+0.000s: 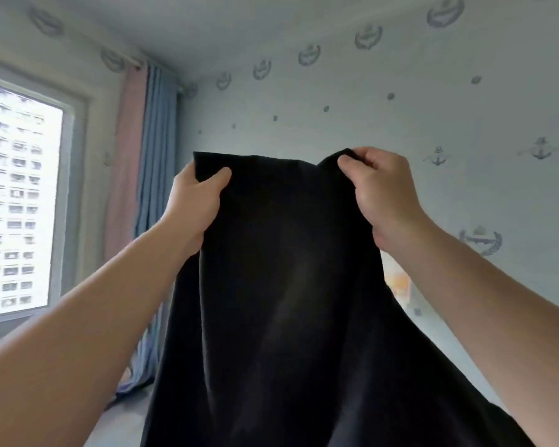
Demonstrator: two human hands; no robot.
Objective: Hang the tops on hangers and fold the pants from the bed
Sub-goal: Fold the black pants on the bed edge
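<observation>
Left hand [194, 201] and right hand [381, 191] each pinching the top edge of the black garment [288, 285], fabric hanging below.

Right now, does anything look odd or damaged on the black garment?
No damage shows. The black garment is held unevenly: the left hand pinches a flat corner, the right hand grips bunched fabric, so the top edge dips beside it.
</observation>
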